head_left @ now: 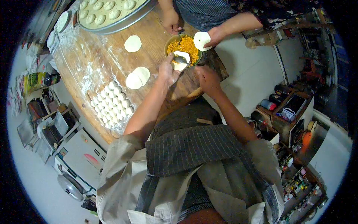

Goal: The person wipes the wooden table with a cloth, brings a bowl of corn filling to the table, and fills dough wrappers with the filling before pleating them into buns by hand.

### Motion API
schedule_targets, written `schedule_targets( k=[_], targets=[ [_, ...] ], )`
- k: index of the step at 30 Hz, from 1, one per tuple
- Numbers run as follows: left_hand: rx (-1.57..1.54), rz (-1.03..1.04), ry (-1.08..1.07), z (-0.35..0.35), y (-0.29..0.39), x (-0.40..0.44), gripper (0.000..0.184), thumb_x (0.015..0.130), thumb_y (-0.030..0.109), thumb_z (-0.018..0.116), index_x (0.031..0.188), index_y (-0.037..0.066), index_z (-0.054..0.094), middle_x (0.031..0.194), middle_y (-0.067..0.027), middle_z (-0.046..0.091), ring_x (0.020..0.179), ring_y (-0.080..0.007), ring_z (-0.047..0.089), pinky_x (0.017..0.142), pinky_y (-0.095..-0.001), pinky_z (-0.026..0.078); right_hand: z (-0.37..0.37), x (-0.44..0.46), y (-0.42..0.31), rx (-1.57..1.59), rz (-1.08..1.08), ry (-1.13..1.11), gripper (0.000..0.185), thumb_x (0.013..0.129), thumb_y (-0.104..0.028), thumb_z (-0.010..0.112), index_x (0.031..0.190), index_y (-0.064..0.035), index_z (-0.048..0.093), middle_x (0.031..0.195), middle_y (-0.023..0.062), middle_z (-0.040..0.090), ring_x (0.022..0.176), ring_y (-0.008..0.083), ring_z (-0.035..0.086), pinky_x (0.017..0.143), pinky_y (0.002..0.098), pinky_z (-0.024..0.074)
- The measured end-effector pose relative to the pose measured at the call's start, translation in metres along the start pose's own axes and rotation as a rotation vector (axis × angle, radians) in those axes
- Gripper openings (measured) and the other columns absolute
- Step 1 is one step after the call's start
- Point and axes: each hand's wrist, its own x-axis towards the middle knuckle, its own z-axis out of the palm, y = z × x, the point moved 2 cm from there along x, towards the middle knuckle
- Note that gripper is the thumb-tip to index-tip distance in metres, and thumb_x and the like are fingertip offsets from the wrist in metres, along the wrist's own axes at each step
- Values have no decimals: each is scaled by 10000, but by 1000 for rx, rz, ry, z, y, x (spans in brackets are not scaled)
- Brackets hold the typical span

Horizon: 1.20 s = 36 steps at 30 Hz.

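Observation:
My left hand [168,71] holds a round dough wrapper [181,66] in its palm, fingers curled under it. The bowl of a spoon [180,59] lies over the wrapper, with a little orange filling beside it. Closed around the spoon's handle is my right hand [208,79], to the right. Just beyond the wrapper stands a bowl of chopped orange filling [187,45]. Across from me, another person's hand [216,36] carries a second dough wrapper [201,40]; their other hand [171,21] is closed on a dark handle at the bowl's rim.
Flat wrappers [132,43] lie on the floured wooden table [112,52], two overlapping [138,78]. Several small dough pieces [113,103] cluster at the near left. A large round tray [112,27] holds pleated buns at the far left. The table's corner [222,74] is at the right.

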Motion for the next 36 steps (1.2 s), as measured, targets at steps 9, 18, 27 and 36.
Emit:
schedule_targets(
  k=[9, 18, 27, 36],
  targets=[
    [183, 66, 56, -62, 6, -5, 282, 954, 144, 475, 1211, 30, 468, 1111, -120, 614, 978, -227, 638, 845, -381, 547, 1, 5, 30, -353, 271, -97, 195, 876, -104, 481, 989, -23, 617, 924, 188, 637, 833, 379, 612, 733, 458, 488],
    [261, -19, 118, -79, 2, -8, 273, 931, 162, 524, 1165, 22, 503, 1080, -109, 634, 914, -210, 660, 754, -332, 563, 64, 29, 85, -166, 408, -163, 217, 853, -165, 528, 961, 4, 611, 810, 189, 649, 717, 318, 633, 662, 423, 489],
    [418, 57, 163, -57, 9, -13, 288, 958, 236, 492, 1204, 87, 482, 1022, -60, 644, 832, -176, 664, 603, -267, 529, 29, 23, 54, 880, 902, -251, 163, 910, -186, 557, 990, -56, 613, 643, -12, 497, 446, 51, 379, 353, 223, 243],
    [217, 43, -53, -12, 0, 16, 414, 1007, 336, 338, 1250, 11, 421, 1151, -150, 589, 966, -256, 637, 814, -403, 558, 24, 6, 40, 171, 244, -42, 182, 879, -128, 554, 1041, -72, 616, 674, 29, 539, 524, 152, 531, 478, 313, 438]
  ],
)
